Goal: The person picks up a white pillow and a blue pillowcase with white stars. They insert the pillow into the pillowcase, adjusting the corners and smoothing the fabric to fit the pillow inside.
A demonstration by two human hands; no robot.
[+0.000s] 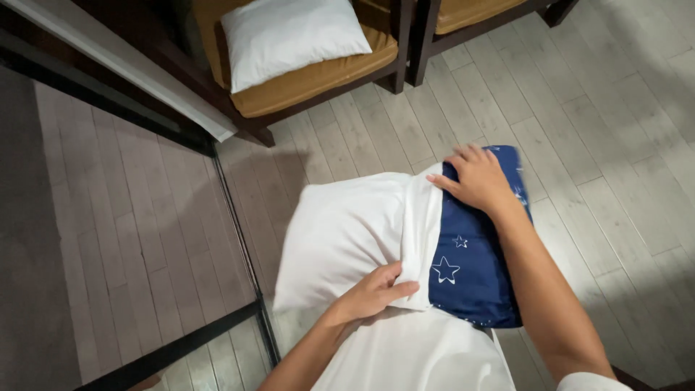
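Observation:
A pillow with a dark blue cover printed with white stars [470, 268] sits partly inside a white pillowcase [347, 232], held in front of me above the floor. My left hand [373, 293] pinches the open hem of the white pillowcase at the near side. At the far side of the opening my right hand [474, 177] lies with fingers spread on the blue pillow's corner, next to the hem. About half of the blue pillow sticks out to the right.
A wooden chair with a tan cushion [311, 76] and a white pillow [289, 36] stands at the back. A second chair [470, 14] is beside it. A dark-framed glass panel [239, 239] runs along the left. Pale plank flooring [615, 130] spreads to the right.

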